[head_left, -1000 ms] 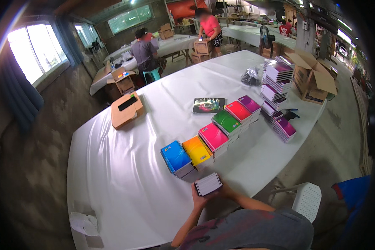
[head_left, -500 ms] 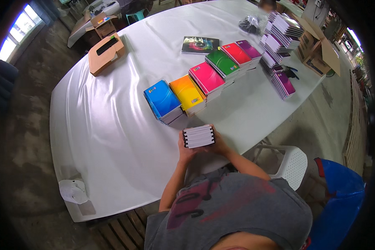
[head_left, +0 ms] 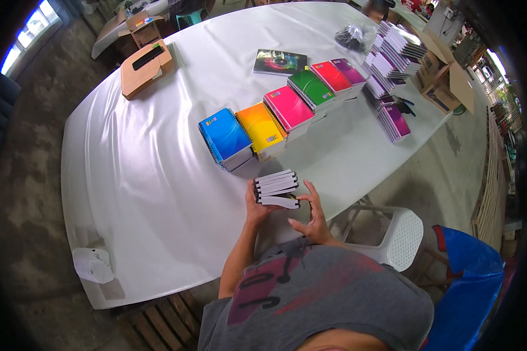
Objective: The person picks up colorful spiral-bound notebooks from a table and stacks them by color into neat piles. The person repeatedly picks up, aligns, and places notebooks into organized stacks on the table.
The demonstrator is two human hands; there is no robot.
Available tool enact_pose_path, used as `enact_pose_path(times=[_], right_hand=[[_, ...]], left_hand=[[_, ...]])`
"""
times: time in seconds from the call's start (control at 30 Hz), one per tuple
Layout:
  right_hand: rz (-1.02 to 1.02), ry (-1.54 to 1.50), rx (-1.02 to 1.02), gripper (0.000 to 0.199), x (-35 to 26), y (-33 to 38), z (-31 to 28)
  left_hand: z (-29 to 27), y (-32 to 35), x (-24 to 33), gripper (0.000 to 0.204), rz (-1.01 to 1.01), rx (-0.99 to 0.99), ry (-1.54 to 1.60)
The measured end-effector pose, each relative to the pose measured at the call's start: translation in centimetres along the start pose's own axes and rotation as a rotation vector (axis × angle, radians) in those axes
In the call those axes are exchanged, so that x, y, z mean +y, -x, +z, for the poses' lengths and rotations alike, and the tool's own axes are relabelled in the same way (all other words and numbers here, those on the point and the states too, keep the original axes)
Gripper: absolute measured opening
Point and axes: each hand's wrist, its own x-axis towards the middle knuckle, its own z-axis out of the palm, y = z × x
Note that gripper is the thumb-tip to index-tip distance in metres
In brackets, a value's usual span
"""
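Observation:
My left hand [head_left: 255, 206] grips a small stack of spiral notebooks [head_left: 275, 183] by its left side, with the white page edges facing up. The lowest notebook [head_left: 280, 202] has parted from the others at its right end, leaving a dark gap. Beside that end is my right hand [head_left: 315, 217], thumb and fingers spread, holding nothing. Just beyond the stack stand piles of spiral notebooks in a slanting row: blue [head_left: 225, 134], yellow [head_left: 262, 126], pink [head_left: 288, 107], green [head_left: 311, 89], red [head_left: 331, 76] and purple [head_left: 349, 71].
A dark-covered notebook [head_left: 280, 62] lies behind the row. Tall notebook stacks [head_left: 392, 55] and an open carton [head_left: 448, 88] stand at the far right. A phone [head_left: 148, 57] rests on flat cardboard [head_left: 136, 79]; a white roll [head_left: 93, 265] sits near left. A white stool [head_left: 401, 237] stands right.
My right hand has let go of the notebook stack and opened to its right. The lowest notebook has separated from the rest at that end. My left hand keeps its hold.

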Motion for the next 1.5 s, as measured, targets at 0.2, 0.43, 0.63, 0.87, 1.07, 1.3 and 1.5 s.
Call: enact_pose_path(times=[0.2, 0.43, 0.63, 0.87, 1.07, 1.3, 1.5], right_hand=[[-0.044, 0.035, 0.050, 0.045, -0.3, -1.2, 0.3], [0.122, -0.331, 0.066, 0.063, -0.1, -3.4, -0.9], [0.332, -0.201, -0.106, 0.084, -0.7, -4.7, -1.8], [0.028, -0.095, -0.157, 0.088, 3.5, -6.0, -1.5], [0.012, 0.017, -0.208, 0.099, 0.0, -6.9, -1.3], [-0.005, 0.035, -0.193, 0.100, -0.5, -6.6, -1.1], [0.007, 0.006, -0.208, 0.099, -0.1, -6.5, -1.3]], left_hand=[[-0.1, 0.0, -0.6, 0.079, -0.038, -0.002, 0.052], [-0.1, -0.1, 0.4, 0.080, 0.060, -0.021, -0.084], [-0.1, -0.1, 1.3, 0.078, 0.032, -0.002, -0.037], [0.0, -0.3, 2.4, 0.074, 0.051, -0.028, -0.141], [-0.1, 1.8, 4.3, 0.089, 0.212, 0.217, -0.361], [0.0, 5.8, 6.0, 0.076, 0.136, 0.165, -0.415], [-0.9, 4.0, 5.8, 0.055, 0.239, 0.181, -0.563]])
